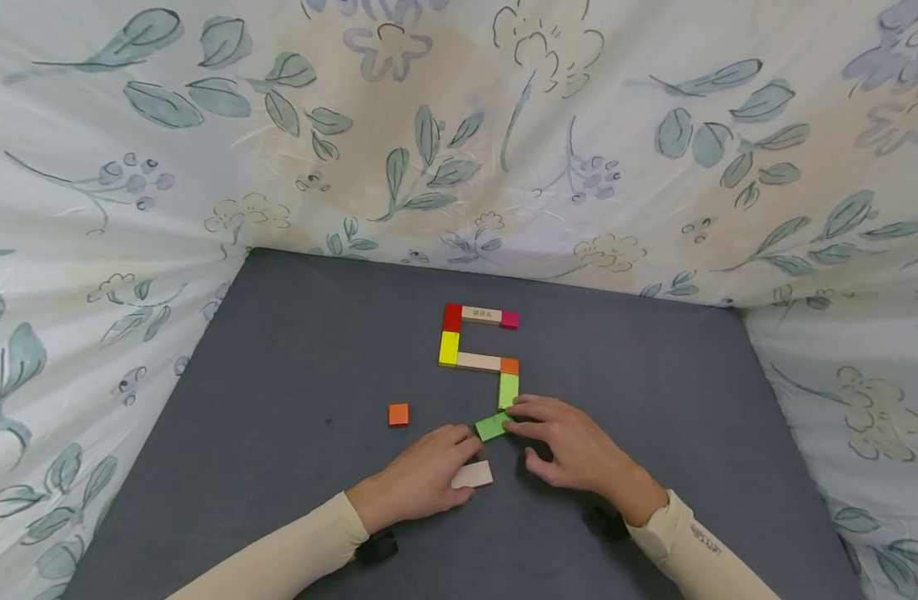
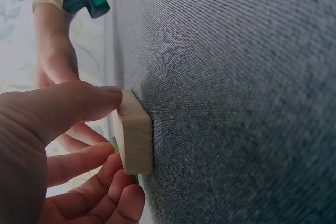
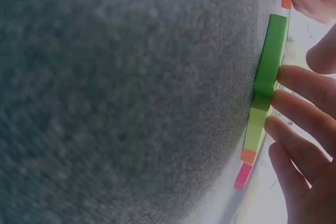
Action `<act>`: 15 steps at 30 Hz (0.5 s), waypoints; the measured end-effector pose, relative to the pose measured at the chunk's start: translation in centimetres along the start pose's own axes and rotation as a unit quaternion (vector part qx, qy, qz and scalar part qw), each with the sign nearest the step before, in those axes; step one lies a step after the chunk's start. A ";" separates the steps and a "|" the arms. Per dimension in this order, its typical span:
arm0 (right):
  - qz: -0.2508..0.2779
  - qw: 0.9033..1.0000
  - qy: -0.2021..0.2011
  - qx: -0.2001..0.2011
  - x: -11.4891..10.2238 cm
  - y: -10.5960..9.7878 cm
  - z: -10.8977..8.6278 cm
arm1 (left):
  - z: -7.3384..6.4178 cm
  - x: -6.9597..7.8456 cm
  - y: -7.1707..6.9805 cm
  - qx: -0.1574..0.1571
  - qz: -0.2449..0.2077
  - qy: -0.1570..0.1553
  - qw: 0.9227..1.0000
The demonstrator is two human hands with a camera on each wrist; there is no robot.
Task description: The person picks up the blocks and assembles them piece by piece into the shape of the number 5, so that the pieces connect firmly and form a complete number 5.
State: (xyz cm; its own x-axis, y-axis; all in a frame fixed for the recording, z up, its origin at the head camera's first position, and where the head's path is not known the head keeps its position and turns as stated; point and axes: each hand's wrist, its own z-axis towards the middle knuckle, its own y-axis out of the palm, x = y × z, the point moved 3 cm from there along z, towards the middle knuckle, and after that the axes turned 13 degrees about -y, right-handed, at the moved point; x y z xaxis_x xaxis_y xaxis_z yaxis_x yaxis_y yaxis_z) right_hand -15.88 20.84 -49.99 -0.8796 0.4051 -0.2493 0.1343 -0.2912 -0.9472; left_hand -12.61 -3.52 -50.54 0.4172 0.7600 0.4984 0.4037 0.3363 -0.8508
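Note:
My left hand [image 1: 427,473] grips a plain wooden block [image 1: 475,475] lying on the dark cloth. In the left wrist view the thumb is at one end of that wooden block [image 2: 137,142] and the fingers are at the other. Fingertips of my right hand [image 1: 582,447] touch a green block [image 1: 491,427], which lies at a slant below a light green block [image 1: 508,390]. The right wrist view has the fingers stretched out against the green block [image 3: 271,51] and the light green one [image 3: 255,127], the thumb apart from them.
Beyond the hands, a red block [image 1: 453,317], a yellow block [image 1: 448,348], two wooden blocks [image 1: 479,362], a pink block [image 1: 509,320] and a small orange block [image 1: 509,365] join in a bent line. Another orange block [image 1: 398,414] lies alone to the left. Floral cloth [image 1: 428,167] surrounds the dark surface.

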 end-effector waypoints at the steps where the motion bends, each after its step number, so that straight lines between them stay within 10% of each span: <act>1: 0.000 1.000 -0.001 -0.001 0.0 -0.1 0.0 | 0.0 0.0 0.0 -0.002 0.000 0.000 1.000; 15: 0.014 1.000 0.002 -0.002 -0.2 -0.7 0.0 | 0.3 0.3 -1.3 -0.015 -0.013 0.001 1.000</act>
State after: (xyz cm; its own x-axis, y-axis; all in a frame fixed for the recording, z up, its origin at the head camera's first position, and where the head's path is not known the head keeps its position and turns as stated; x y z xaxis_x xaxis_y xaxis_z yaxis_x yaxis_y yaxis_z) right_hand -15.76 20.95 -49.25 -0.8740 0.3996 -0.2764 0.1603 -0.2999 -0.9404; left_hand -13.28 -3.58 -49.31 0.4078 0.7500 0.5208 0.4394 0.3387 -0.8320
